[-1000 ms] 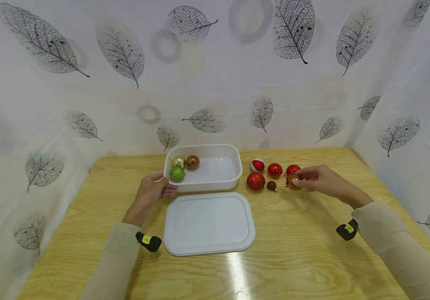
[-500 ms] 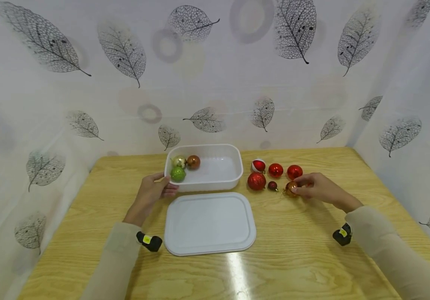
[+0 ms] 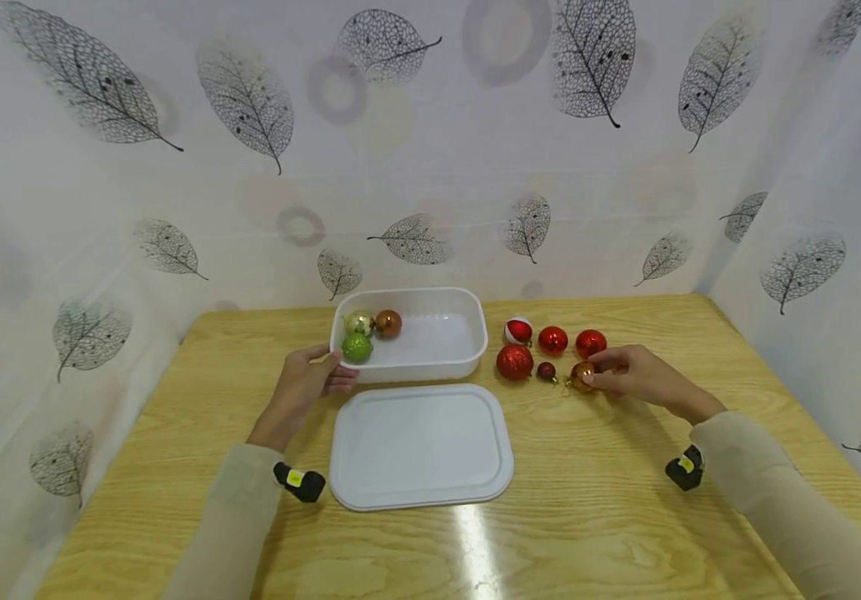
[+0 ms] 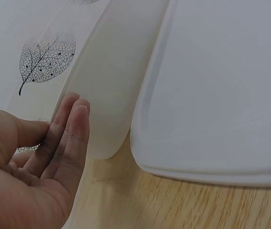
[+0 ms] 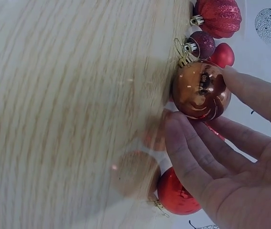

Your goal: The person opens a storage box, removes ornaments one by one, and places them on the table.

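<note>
My left hand (image 3: pixel 302 385) grips the left front corner of a white plastic container (image 3: pixel 441 367), thumb at the rim and fingers against the outer wall. Inside the container's left end lie a gold bauble (image 3: pixel 359 323), a copper bauble (image 3: pixel 388 323) and a glittery green bauble (image 3: pixel 357 347). On the right, my right hand (image 3: pixel 636 379) pinches a second, shiny copper bauble (image 5: pixel 201 90) between thumb and fingers, close over the table. Its gold cap and loop point away from the palm. A red bauble (image 5: pixel 177 192) lies beside the fingers in the right wrist view, mostly hidden from the head view.
A white lid (image 3: pixel 421 448) lies flat in front of the container. Between container and right hand sit a red-and-white bauble (image 3: pixel 518 331), a large red one (image 3: pixel 515 362), a small dark red one (image 3: pixel 546 371) and shiny red ones (image 3: pixel 553 340). A leaf-print curtain (image 3: pixel 430 183) hangs behind the table.
My right hand has shifted slightly left and toward me with the copper bauble, uncovering more of the red bauble behind it. The left hand keeps its grip on the container.
</note>
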Demonstrator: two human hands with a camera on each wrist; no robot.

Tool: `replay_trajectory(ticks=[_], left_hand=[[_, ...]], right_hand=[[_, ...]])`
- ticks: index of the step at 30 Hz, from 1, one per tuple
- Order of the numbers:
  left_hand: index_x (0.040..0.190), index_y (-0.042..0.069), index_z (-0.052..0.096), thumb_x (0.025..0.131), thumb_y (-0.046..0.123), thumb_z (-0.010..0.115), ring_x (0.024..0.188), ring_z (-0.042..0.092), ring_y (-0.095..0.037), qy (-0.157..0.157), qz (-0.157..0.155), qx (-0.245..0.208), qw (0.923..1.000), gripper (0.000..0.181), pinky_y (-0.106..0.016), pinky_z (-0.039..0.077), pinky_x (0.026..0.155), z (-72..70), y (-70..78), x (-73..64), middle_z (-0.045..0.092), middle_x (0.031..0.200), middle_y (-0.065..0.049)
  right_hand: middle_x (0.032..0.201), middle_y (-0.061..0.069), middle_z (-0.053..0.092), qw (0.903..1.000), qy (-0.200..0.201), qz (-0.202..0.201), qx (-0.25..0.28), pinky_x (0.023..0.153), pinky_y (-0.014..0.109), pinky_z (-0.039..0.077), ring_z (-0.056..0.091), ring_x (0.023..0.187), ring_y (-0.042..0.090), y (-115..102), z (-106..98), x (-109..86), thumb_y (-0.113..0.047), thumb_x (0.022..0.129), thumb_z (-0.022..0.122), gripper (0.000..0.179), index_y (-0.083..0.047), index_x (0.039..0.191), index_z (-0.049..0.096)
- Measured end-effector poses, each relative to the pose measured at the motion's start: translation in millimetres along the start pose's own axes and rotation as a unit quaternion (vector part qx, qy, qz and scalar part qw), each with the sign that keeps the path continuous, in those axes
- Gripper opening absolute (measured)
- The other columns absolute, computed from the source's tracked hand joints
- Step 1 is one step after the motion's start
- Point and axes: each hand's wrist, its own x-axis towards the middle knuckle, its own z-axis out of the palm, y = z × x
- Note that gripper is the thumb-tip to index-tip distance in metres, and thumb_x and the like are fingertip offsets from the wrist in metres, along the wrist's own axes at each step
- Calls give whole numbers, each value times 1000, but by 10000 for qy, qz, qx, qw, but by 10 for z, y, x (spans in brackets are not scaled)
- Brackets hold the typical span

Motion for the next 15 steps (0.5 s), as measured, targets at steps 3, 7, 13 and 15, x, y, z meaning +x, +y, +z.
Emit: replay_trajectory(ticks=[3, 7, 13, 15], left_hand=[[151, -6, 38, 109, 16, 49, 78, 73, -13, -23, 20, -36, 10000, 49, -29, 64, 81, 0, 4, 4, 74, 91, -11], [152, -6, 37, 109, 16, 49, 78, 73, -13, -55, 30, -64, 10000, 50, -30, 64, 82, -3, 8, 7, 74, 91, -10], [152, -7, 37, 109, 15, 49, 79, 73, -14, -51, 35, -63, 10000, 50, -30, 64, 82, 0, 0, 20, 74, 92, -12], [151, -7, 37, 109, 15, 49, 78, 73, -14, -29, 17, -52, 10000, 49, -29, 64, 82, 1, -4, 22, 74, 92, -12]], right_hand=[[136, 29, 56, 10000, -26, 23, 90, 83, 36, 63, 66, 105, 25, -11, -17, -14, -30, 100, 66, 62, 13, 142, 48], [139, 33, 53, 9997, -61, 44, 246, 87, 41, 63, 67, 107, 31, -36, -43, -37, -29, 101, 66, 64, 15, 143, 44], [138, 32, 54, 9997, 62, -18, 232, 89, 40, 62, 63, 114, 34, -50, -88, -77, -29, 100, 67, 63, 14, 141, 47], [137, 32, 54, 9998, 101, -43, 192, 89, 42, 62, 63, 114, 36, -53, -114, -84, -29, 100, 67, 62, 13, 141, 49]])
